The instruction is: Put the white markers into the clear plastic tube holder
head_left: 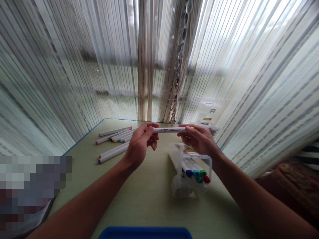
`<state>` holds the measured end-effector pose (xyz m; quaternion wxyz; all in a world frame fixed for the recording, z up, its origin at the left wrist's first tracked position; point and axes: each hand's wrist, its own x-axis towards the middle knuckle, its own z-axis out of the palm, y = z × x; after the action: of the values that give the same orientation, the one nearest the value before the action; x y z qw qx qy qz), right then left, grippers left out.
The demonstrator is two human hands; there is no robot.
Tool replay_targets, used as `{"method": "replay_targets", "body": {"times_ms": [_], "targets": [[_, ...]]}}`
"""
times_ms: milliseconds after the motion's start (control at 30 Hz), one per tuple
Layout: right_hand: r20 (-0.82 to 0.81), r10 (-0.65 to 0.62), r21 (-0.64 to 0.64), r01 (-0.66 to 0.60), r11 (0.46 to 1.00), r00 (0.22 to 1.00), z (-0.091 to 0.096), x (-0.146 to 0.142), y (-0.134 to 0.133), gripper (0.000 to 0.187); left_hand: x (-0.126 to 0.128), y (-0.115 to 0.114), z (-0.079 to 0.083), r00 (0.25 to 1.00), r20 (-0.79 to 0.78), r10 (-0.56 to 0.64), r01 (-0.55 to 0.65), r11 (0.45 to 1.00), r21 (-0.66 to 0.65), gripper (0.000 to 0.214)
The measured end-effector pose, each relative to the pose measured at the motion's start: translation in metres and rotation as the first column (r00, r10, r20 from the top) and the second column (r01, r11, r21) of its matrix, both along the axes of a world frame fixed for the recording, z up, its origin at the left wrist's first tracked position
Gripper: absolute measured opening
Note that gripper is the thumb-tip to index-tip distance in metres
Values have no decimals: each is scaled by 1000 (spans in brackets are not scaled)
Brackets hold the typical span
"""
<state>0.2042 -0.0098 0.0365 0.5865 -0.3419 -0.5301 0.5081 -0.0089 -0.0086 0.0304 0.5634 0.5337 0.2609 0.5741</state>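
A white marker with a yellow end is held level above the table between both hands. My left hand pinches its left end. At the yellow end on the right, my right hand has its thumb and fingers closed round it. Below my right hand lies a clear plastic marker case, with several markers in it showing blue, teal, green and red ends. To the left of my left hand, several white markers lie loose on the table, partly hidden behind that hand.
The pale green table has a blue edge. A blue object sits at its near side. String curtains hang behind. A clear plastic piece with labels stands at the back right. A blurred-out patch covers the lower left.
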Motion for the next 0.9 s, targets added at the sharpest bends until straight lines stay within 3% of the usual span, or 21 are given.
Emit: {"method": "replay_targets", "body": {"times_ms": [900], "targets": [[-71,42,-95,-49,994,997,5,0,-2,30,-1,-2,5,999,40,19,-18,1000,-22,27]]}}
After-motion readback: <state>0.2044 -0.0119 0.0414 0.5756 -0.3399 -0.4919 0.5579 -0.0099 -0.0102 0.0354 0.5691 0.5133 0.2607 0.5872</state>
